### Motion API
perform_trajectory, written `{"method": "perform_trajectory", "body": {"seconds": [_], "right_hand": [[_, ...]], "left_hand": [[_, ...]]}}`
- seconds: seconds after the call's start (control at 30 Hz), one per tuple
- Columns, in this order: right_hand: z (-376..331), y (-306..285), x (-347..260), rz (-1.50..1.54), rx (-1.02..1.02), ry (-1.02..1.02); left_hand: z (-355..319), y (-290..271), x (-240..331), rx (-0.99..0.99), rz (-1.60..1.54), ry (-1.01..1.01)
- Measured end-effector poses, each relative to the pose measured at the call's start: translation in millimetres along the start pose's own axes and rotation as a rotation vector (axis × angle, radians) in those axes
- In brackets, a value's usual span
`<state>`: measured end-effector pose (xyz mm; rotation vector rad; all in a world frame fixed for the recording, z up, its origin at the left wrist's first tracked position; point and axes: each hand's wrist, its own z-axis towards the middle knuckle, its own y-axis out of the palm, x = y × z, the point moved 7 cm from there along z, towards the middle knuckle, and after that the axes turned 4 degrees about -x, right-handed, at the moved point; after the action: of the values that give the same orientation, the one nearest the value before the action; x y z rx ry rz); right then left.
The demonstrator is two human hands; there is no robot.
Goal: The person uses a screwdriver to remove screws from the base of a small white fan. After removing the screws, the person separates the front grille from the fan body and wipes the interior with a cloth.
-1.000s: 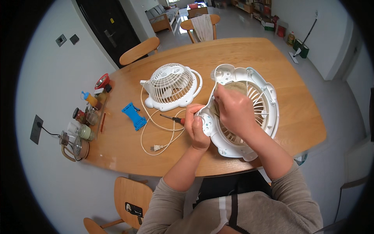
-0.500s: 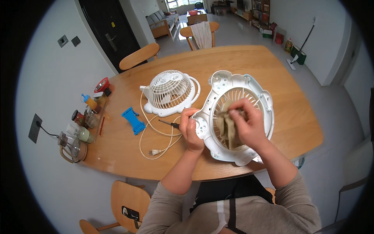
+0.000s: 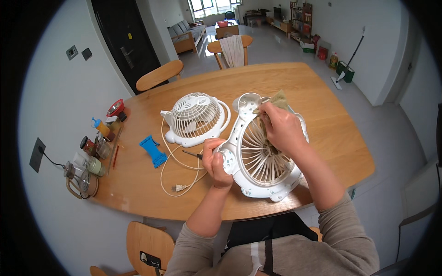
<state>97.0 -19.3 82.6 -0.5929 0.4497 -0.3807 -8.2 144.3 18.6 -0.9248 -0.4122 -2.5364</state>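
Observation:
A white plastic fan cover (image 3: pixel 256 189) with a round ribbed grille is held tilted over the near part of the table. My left hand (image 3: pixel 219 166) grips its left corner lobe, fingers closed around the edge. Pinched in my right hand (image 3: pixel 282 129) is an olive-brown cloth (image 3: pixel 279 98), pressed against the top of the cover's inner rim. Part of the cloth is hidden under that hand. Left of the cover sits a white fan body (image 3: pixel 197 118) with a domed cage. A screwdriver (image 3: pixel 191 153) lies beside my left hand, its handle partly covered.
A blue plastic piece (image 3: pixel 153 151) lies left of the white power cord, whose plug (image 3: pixel 179 187) rests near the front. Jars, a squeeze bottle (image 3: pixel 103 129) and a glass pitcher (image 3: pixel 84 181) line the left edge of the wooden table (image 3: pixel 331 156). Chairs stand around it.
My right hand has carried the cloth from the middle of the grille up to the far rim. My left hand keeps its hold on the cover. The whole view has shifted slightly.

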Motion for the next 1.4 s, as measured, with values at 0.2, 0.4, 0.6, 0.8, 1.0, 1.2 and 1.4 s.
{"method": "perform_trajectory", "body": {"seconds": [0.2, 0.4, 0.6, 0.8, 1.0, 1.2, 1.4], "right_hand": [[-16, 3, 27, 0.597, -0.012, 0.204], [-34, -12, 59, 0.932, 0.290, 0.344], [-26, -18, 9, 0.668, 0.035, 0.029], [-59, 18, 2, 0.066, 0.027, -0.064], [-71, 4, 12, 0.215, -0.010, -0.007], [-66, -16, 46, 0.443, 0.059, 0.411], [-28, 20, -8, 0.172, 0.089, 0.007]], "left_hand": [[-2, -4, -11, 0.007, -0.010, -0.053], [0, -3, -20, 0.015, -0.045, -0.074], [-4, -12, -33, 0.058, -0.083, -0.101], [-2, -4, -20, 0.046, -0.009, -0.079], [-4, -7, -26, 0.050, -0.025, -0.120], [-4, -3, -29, 0.015, -0.036, -0.173], [-3, 5, -16, -0.017, -0.021, -0.103]]}}
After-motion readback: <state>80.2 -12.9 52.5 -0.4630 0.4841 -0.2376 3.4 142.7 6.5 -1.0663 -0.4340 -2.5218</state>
